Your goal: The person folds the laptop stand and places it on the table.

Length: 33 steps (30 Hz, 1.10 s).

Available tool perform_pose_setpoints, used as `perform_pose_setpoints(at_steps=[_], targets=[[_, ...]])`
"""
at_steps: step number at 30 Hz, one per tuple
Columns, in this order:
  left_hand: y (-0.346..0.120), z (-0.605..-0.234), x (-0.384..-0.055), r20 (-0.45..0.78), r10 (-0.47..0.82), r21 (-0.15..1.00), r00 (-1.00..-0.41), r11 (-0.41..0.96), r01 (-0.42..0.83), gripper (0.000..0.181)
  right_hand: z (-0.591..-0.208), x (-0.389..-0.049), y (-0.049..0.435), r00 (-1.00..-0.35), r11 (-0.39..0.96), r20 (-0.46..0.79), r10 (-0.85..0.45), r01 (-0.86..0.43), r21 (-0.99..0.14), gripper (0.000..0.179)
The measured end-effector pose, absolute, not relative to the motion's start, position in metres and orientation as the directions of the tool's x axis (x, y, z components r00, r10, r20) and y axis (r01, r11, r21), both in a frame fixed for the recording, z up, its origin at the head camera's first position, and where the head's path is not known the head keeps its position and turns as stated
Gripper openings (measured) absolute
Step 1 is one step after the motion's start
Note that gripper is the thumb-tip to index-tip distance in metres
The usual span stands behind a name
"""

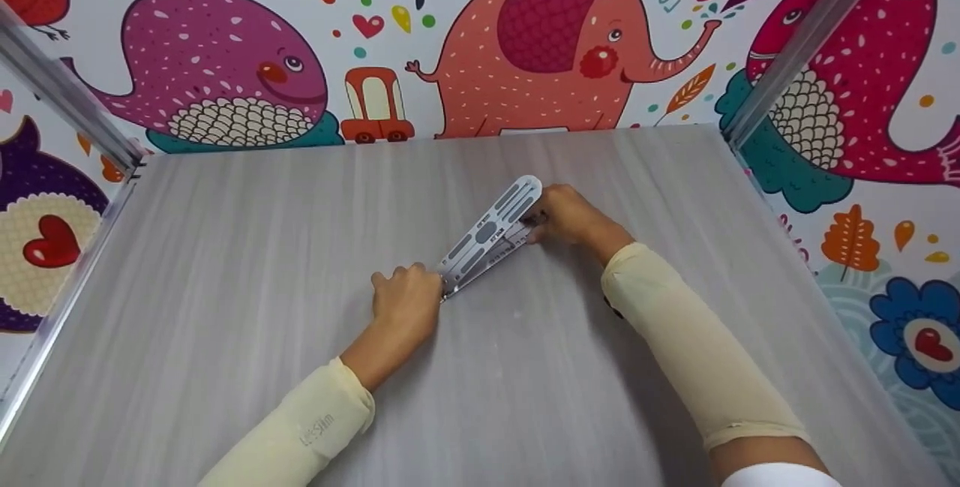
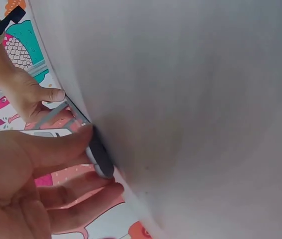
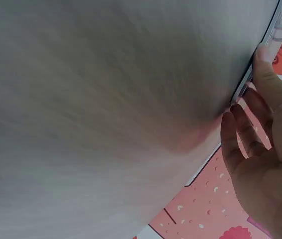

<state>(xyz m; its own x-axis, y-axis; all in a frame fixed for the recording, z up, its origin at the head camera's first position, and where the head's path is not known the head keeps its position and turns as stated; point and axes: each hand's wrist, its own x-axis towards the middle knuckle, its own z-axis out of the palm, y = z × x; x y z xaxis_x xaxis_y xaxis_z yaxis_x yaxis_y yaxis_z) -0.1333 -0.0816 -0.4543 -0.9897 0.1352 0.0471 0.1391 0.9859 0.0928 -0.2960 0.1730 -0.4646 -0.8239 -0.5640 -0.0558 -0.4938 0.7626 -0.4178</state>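
Note:
A slim white-and-grey folding stand (image 1: 486, 232) with slotted arms lies at a slant over the middle of the table, its upper arm raised from the lower one in a narrow wedge. At its near end, my left hand (image 1: 405, 303) pinches the joined part; the left wrist view shows thumb and fingers about a dark grey end piece (image 2: 100, 152). My right hand (image 1: 574, 217) grips the far end of the lower arm. In the right wrist view, the thumb of the right hand (image 3: 275, 129) lies along the stand's edge, with the fingers beneath.
The grey wood-grain table (image 1: 262, 247) spreads around both hands. Behind it stands a wall (image 1: 450, 37) printed with cartoon animals. Metal posts (image 1: 810, 44) rise at the back corners, and a metal rail (image 1: 67, 307) runs along the left edge. Pale sleeves (image 1: 697, 344) cover both forearms.

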Motion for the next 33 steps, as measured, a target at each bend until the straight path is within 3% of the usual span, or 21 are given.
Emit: perform_pose_setpoints(at_steps=[15, 19, 26, 33], targets=[[-0.104, -0.454, -0.157, -0.001, 0.150, 0.095, -0.989, 0.984, 0.149, 0.008, -0.463, -0.290, 0.175, -0.880, 0.825, -0.181, -0.440, -0.316, -0.469, 0.049], [-0.119, -0.455, -0.174, 0.012, 0.175, 0.131, -0.985, 0.976, 0.175, 0.010, -0.463, -0.283, 0.179, -0.871, 0.810, -0.155, -0.467, -0.350, -0.471, 0.049], [-0.140, -0.462, -0.199, 0.062, 0.273, 0.178, -0.960, 0.943, 0.280, 0.016, -0.464, -0.267, 0.190, -0.813, 0.754, -0.034, -0.581, -0.523, -0.397, 0.041], [-0.146, -0.469, -0.224, 0.138, 0.282, 0.156, -0.950, 0.941, 0.302, 0.013, -0.463, -0.255, 0.193, -0.797, 0.729, -0.013, -0.604, -0.546, -0.414, 0.040]])
